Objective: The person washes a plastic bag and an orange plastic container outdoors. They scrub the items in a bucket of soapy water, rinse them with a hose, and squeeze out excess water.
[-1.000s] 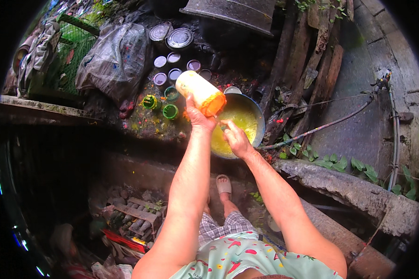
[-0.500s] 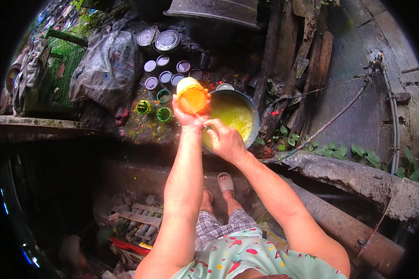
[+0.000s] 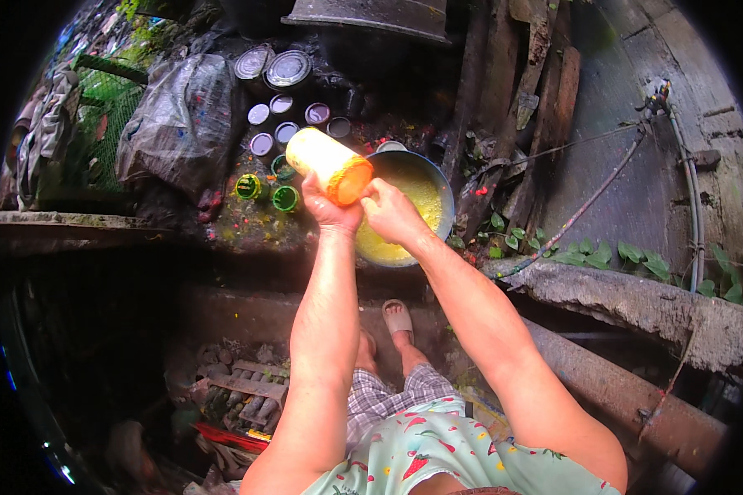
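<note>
My left hand is wrapped round a pale yellow jar, which lies tilted with its bright orange end toward me. Close against that orange end is my right hand, its thumb and fingers pinched together; whatever they grip is hidden. Beneath and beside my right hand stands a round basin holding cloudy yellow-green liquid. Left of the jar are a green-rimmed can and a yellow-green can. Another green can is partly covered by the jar.
Several lidded cans stand on the paint-spattered ground at the back. A grey plastic sack slumps to the left. Wooden planks lean right of the basin, near a thin hose. A rough concrete ledge runs along the right.
The jar has turned from end-on to a sideways tilt, its far end swinging left. My right hand has moved from the left wrist up to the jar's orange end.
</note>
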Available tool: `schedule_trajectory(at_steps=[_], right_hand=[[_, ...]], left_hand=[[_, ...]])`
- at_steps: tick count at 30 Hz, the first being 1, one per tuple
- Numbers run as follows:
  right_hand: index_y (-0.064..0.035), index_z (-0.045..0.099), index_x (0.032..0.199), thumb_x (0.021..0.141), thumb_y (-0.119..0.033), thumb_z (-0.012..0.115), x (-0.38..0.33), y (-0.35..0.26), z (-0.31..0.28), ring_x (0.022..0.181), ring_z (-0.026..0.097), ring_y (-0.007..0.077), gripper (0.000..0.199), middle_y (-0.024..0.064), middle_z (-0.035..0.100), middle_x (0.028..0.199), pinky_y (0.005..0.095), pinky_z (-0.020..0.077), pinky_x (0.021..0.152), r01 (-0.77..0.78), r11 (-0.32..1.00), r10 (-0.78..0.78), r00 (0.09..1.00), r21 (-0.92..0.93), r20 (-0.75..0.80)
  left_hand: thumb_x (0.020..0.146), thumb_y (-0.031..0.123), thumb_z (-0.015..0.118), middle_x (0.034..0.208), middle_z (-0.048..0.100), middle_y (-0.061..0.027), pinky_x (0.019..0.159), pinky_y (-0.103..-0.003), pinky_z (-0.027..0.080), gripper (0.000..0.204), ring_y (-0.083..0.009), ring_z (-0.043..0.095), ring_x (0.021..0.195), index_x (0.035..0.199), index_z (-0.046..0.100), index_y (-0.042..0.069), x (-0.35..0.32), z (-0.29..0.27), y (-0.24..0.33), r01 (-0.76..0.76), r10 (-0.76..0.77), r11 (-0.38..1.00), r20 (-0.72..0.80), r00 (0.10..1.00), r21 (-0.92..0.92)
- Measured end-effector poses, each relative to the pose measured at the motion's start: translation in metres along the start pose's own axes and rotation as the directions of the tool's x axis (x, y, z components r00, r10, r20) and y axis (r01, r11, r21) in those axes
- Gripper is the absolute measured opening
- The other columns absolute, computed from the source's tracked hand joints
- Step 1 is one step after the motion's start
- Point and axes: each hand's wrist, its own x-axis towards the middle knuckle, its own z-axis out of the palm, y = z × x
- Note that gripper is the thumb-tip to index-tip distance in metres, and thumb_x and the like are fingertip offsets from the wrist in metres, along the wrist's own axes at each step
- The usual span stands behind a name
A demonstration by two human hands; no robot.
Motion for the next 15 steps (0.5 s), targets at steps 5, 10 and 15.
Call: schedule_trajectory(at_steps=[5, 10, 15], right_hand=[[-0.0041, 0.07, 0.116, 0.101, -0.023, 0.064, 0.001, 0.001, 0.023, 0.111, 0.074, 0.043, 0.025, 0.0276, 0.076, 0.11, 0.0523, 0.0571, 0.097, 0.067, 0.997, -0.065, 0.997, 0.024, -0.047], [-0.0038, 0.07, 0.118, 0.102, -0.023, 0.064, -0.004, -0.002, 0.028, 0.111, 0.074, 0.0442, 0.026, 0.0276, 0.076, 0.116, 0.0537, 0.0569, 0.098, -0.021, 0.997, 0.024, 0.999, -0.069, 0.045], [-0.0041, 0.069, 0.118, 0.102, -0.022, 0.065, -0.007, 0.005, 0.025, 0.112, 0.073, 0.0443, 0.025, 0.0264, 0.076, 0.116, 0.0535, 0.0566, 0.098, -0.064, 0.998, 0.06, 0.989, -0.027, -0.133]], left_hand=[[0.09, 0.046, 0.06, 0.136, 0.07, -0.0174, 0.111, -0.058, 0.053, 0.066, -0.0401, 0.067, 0.126, 0.143, 0.061, 0.005, 0.005, -0.027, 0.003, -0.009, 0.001, 0.998, -0.134, 0.991, -0.059], [0.082, 0.046, 0.062, 0.143, 0.066, -0.0185, 0.113, -0.062, 0.05, 0.077, -0.0437, 0.065, 0.128, 0.147, 0.058, 0.005, -0.007, -0.035, -0.003, 0.04, -0.05, 0.997, -0.148, 0.988, -0.066], [0.079, 0.043, 0.066, 0.14, 0.067, -0.0169, 0.113, -0.057, 0.051, 0.076, -0.0407, 0.065, 0.127, 0.146, 0.059, 0.007, -0.007, -0.028, -0.01, -0.019, 0.006, 0.995, -0.137, 0.991, -0.099]])
